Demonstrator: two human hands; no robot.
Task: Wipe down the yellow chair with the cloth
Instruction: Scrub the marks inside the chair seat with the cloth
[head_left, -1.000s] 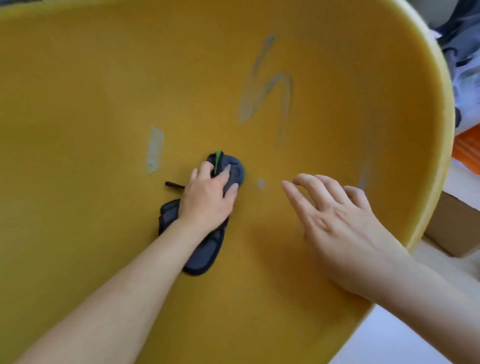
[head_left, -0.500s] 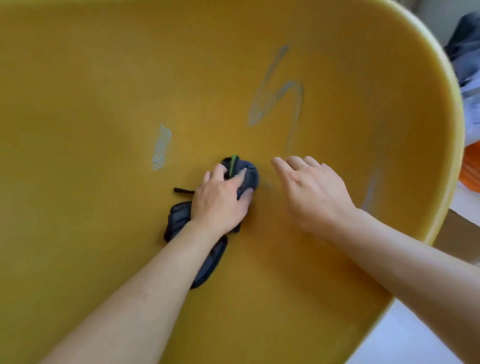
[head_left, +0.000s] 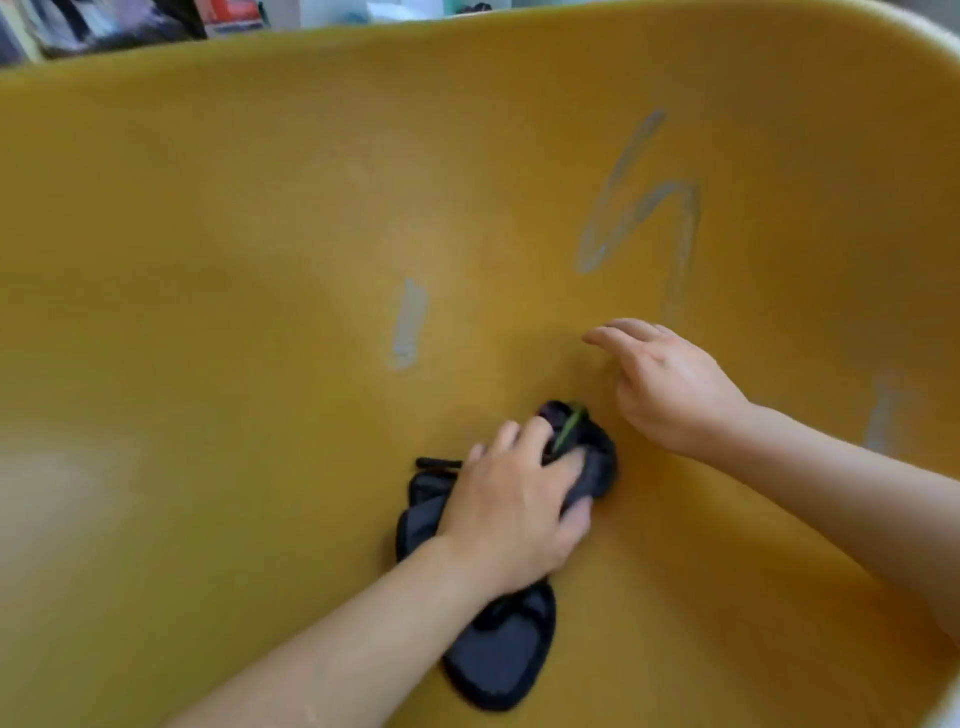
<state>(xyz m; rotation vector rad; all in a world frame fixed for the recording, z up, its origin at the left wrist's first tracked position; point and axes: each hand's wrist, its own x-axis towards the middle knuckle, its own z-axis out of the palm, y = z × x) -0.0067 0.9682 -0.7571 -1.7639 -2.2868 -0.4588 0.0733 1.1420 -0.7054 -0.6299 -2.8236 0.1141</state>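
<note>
Since half a second ago the view has tipped up, so the chair's far rim now shows, and the left hand (head_left: 519, 514) has drawn the cloth (head_left: 498, 660) a little back from the short streak. Nearest, that left hand lies on the cloth's upper end, fingers curled over the bunched fabric and pressing it to the seat of the yellow chair (head_left: 208, 260); the cloth's lower end trails loose toward the near edge, and a green tag (head_left: 569, 428) pokes out by the fingertips. Just beyond and to the right, the right hand (head_left: 670, 389) is loosely spread and holds nothing (whether its fingers touch the chair I cannot tell). Farther up the back are the marks left to clean: a short pale streak (head_left: 410, 325) above the cloth, a big zigzag smear (head_left: 644, 202) toward the far right corner, and a faint streak (head_left: 880, 415) near the right edge. Past the far rim sits blurred clutter (head_left: 130, 21). Wiping looks to be under way but early, since all three marks are plain. The next stroke probably calls for pushing the cloth forward onto the short streak with firm pressure, then working right to the zigzag.
</note>
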